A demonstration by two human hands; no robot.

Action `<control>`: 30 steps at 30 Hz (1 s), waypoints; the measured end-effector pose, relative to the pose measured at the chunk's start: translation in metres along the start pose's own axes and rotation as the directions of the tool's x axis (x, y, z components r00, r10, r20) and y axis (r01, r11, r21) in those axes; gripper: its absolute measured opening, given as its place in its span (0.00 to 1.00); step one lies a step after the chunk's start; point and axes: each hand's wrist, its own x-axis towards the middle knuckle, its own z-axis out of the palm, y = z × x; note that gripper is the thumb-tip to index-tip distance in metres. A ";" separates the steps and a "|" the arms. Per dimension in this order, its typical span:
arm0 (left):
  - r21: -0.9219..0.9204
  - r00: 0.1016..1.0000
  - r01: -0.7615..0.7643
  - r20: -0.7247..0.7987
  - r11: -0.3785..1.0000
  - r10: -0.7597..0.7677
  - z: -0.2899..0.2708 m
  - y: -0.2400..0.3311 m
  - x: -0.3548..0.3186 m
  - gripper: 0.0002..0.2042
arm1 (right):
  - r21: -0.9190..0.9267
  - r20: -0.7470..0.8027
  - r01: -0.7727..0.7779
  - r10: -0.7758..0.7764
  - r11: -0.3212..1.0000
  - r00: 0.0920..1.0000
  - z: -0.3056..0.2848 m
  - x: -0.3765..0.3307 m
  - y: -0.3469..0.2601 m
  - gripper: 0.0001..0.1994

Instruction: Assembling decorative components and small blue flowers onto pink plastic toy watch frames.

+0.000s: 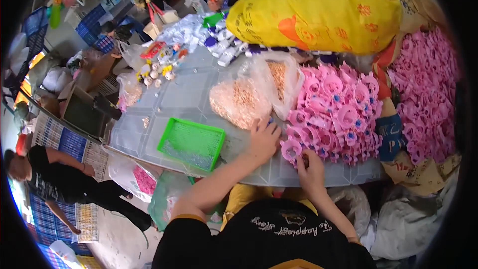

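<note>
My left hand (pixel 265 142) rests at the near edge of a clear plastic bag (pixel 236 97) of small beige pieces. Its fingers are stretched and slightly apart, with a small dark blue bit by the fingertips; the palm side is hidden. My right hand (pixel 312 170) is closed, thumb and fingers pinching the lower edge of a pink plastic toy part with a round ring (pixel 291 148). Behind it spreads a large heap of similar pink parts (pixel 331 104), several with blue dots. A second clear bag (pixel 280 82) of tan pieces stands between the first bag and the heap.
A shallow green tray (pixel 191 142) lies left of my hands on the grey table (pixel 194 77). Across the back sits a big yellow sack (pixel 318 10). An open sack of pink parts (pixel 425 89) stands right. Small toy figures (pixel 162 67) lie far left; another person (pixel 64 177) stands beyond.
</note>
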 end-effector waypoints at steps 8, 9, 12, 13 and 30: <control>-0.135 0.986 0.158 0.074 0.978 -0.149 -0.029 -0.007 -0.036 0.17 | 0.032 0.033 -0.072 0.071 0.997 0.997 0.004 0.006 0.004 0.11; -0.098 0.981 0.195 0.028 0.976 -0.194 -0.031 -0.013 -0.037 0.16 | 0.022 0.044 -0.093 0.092 0.995 0.995 0.006 0.007 0.003 0.11; -0.020 0.955 0.291 -0.051 0.957 -0.291 -0.025 -0.026 -0.039 0.15 | 0.073 -0.003 -0.049 0.049 0.996 0.999 0.008 0.006 0.008 0.09; 0.025 0.935 0.344 -0.098 0.939 -0.340 -0.022 -0.030 -0.038 0.15 | 0.069 0.000 -0.057 0.057 0.996 0.998 0.007 0.005 0.009 0.09; 0.049 0.842 0.453 -0.351 0.890 -0.409 0.005 -0.068 -0.001 0.13 | -0.062 0.010 0.062 -0.061 0.996 0.998 0.009 -0.001 0.008 0.11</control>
